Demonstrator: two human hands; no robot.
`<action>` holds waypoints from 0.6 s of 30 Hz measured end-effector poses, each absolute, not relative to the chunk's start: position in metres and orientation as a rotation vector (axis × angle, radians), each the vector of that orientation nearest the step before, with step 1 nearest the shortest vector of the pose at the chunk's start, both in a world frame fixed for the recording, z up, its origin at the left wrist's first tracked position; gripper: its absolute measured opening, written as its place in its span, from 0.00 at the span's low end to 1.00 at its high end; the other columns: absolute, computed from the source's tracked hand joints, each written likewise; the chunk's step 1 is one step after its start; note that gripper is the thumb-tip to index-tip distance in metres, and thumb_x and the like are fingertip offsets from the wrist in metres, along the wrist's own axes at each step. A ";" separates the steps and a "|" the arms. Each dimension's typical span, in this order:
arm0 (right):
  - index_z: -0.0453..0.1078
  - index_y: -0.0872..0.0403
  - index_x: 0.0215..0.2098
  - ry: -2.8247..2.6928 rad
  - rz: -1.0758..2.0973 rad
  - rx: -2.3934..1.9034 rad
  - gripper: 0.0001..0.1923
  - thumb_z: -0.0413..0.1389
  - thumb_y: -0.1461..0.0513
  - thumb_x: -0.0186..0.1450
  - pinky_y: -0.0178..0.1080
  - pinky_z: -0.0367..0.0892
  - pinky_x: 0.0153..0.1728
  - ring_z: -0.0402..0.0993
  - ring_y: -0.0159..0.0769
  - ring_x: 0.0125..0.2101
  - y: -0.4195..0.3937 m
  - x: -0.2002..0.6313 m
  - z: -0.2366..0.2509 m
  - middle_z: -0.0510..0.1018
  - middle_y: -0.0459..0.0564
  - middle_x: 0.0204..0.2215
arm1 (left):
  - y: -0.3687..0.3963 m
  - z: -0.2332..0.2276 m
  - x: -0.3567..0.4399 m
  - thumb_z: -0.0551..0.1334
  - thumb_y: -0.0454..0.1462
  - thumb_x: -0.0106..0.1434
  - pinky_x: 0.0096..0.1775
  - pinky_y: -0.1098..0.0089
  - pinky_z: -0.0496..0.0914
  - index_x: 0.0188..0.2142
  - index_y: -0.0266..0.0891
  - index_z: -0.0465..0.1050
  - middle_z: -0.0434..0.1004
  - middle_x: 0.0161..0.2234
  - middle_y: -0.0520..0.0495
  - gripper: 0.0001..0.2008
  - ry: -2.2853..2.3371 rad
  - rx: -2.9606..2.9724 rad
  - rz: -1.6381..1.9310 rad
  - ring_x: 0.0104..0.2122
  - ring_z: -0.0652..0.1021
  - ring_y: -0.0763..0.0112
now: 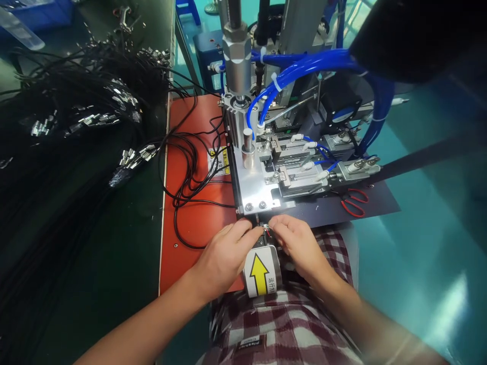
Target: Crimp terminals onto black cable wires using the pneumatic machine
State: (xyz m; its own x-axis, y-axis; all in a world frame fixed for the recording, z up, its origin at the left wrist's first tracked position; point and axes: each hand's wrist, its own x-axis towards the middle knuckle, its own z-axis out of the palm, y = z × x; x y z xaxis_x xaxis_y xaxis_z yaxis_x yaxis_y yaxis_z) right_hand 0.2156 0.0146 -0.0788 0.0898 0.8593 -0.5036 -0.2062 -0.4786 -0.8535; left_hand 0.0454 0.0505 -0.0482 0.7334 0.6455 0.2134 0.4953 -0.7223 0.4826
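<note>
Both hands meet at the front edge of the metal machine point(262, 187). The left hand point(224, 253) and right hand point(297, 243) have their fingers pinched together on a small wire end point(266, 228) (too small to make out clearly), just above a plate with a yellow arrow point(261, 274). Black cables point(190, 167) loop over the red mat point(190, 223) to the left; red scissors point(353, 203) lie to the right, well apart. The bench point(418, 243) beyond them lies open.

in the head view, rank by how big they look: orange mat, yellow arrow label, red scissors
1. orange mat
2. yellow arrow label, though it sits nearer the camera
3. red scissors, looking only slightly smaller than the label
</note>
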 end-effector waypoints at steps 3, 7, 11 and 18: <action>0.69 0.56 0.27 -0.642 1.581 -1.499 0.15 0.59 0.51 0.57 0.31 0.47 0.16 0.53 0.25 0.15 0.009 0.216 -0.073 0.63 0.39 0.15 | 0.051 -0.046 0.045 0.51 0.27 0.65 0.35 0.67 0.73 0.41 0.28 0.71 0.72 0.34 0.40 0.11 0.861 2.523 0.534 0.33 0.74 0.64; 0.69 0.56 0.28 -0.701 1.519 -1.551 0.17 0.60 0.50 0.56 0.32 0.51 0.16 0.55 0.27 0.16 0.000 0.210 -0.070 0.65 0.41 0.16 | 0.049 -0.049 0.043 0.52 0.27 0.65 0.35 0.67 0.73 0.44 0.28 0.69 0.71 0.34 0.41 0.11 0.871 2.514 0.516 0.33 0.74 0.64; 0.71 0.55 0.29 -1.072 1.141 -1.687 0.11 0.57 0.55 0.61 0.33 0.55 0.19 0.60 0.29 0.18 -0.007 0.210 -0.076 0.68 0.44 0.18 | 0.048 -0.052 0.041 0.52 0.27 0.65 0.36 0.67 0.73 0.46 0.30 0.67 0.69 0.36 0.42 0.12 0.883 2.497 0.473 0.34 0.73 0.64; 0.69 0.56 0.31 -1.729 0.579 -1.603 0.05 0.52 0.64 0.65 0.36 0.60 0.27 0.66 0.32 0.21 0.002 0.225 -0.066 0.71 0.46 0.20 | 0.050 -0.053 0.041 0.51 0.28 0.66 0.38 0.66 0.72 0.48 0.31 0.66 0.69 0.38 0.42 0.13 0.882 2.466 0.449 0.36 0.72 0.64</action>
